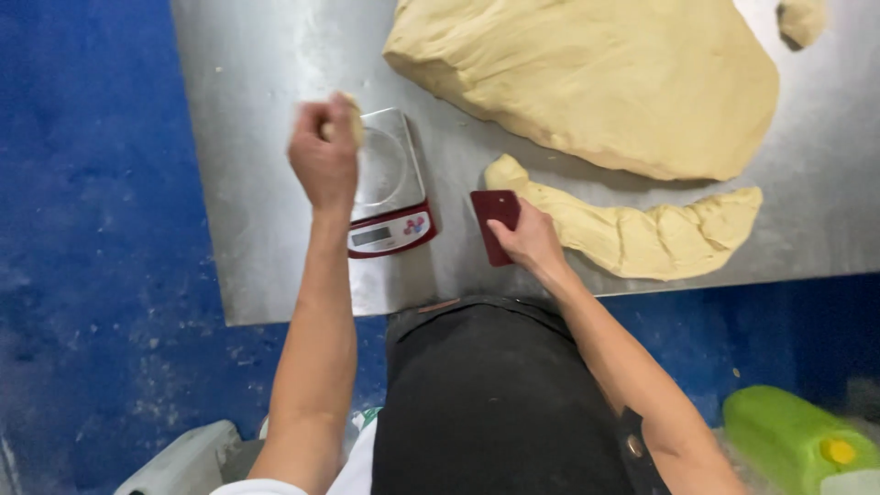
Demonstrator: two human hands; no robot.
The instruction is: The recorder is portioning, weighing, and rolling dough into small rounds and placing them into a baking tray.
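Observation:
My left hand (323, 158) is raised over the left edge of a small red kitchen scale (392, 231) with a steel platter, fingers closed on a small piece of dough (354, 117). My right hand (527, 240) grips a dark red plastic scraper (494, 213) standing on the steel table (257, 183). The scraper touches the left end of a long cut strip of dough (642, 234). A very large slab of dough (596, 78) lies behind the strip.
A small dough lump (803, 18) sits at the table's far right corner. The floor around is blue. A green jug with a yellow cap (797, 445) stands low right, and a white container (183, 463) low left.

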